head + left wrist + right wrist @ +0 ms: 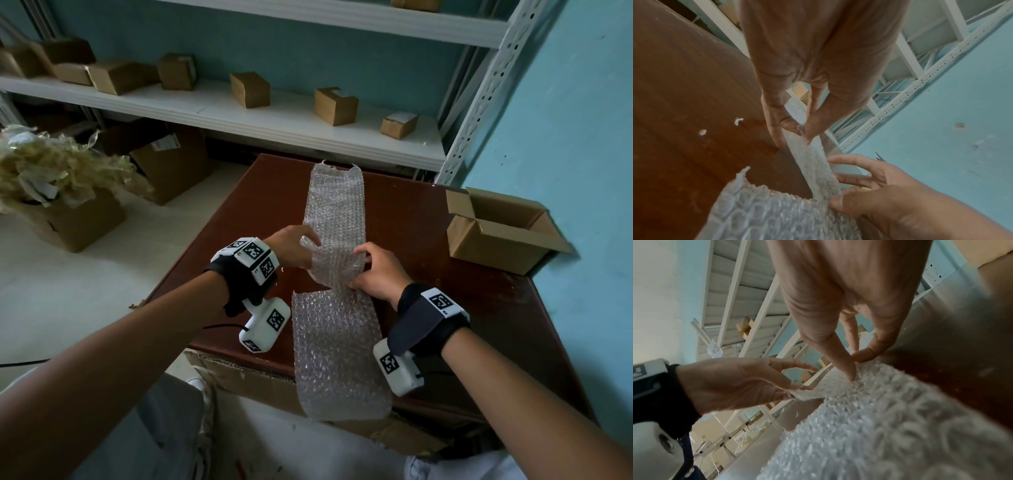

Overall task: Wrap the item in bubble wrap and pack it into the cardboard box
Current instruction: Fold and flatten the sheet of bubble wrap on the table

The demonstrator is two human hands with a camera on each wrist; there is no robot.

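A long strip of bubble wrap (334,209) lies along the brown table (428,274), and its near end hangs over the front edge. A tear runs in from the strip's left side at mid-length; the two parts still join on the right. My left hand (294,250) pinches the torn left edge of the far part (813,155) between thumb and fingertips. My right hand (373,270) pinches the wrap at the join, as the right wrist view shows (854,365). An open cardboard box (496,229) stands at the table's right edge. No item to wrap is visible.
White metal shelving (274,116) behind the table carries several small cardboard boxes. On the floor to the left stand larger cartons, one stuffed with crumpled packing paper (51,171). A flattened carton (260,380) sits under the table's front edge. A blue wall lies to the right.
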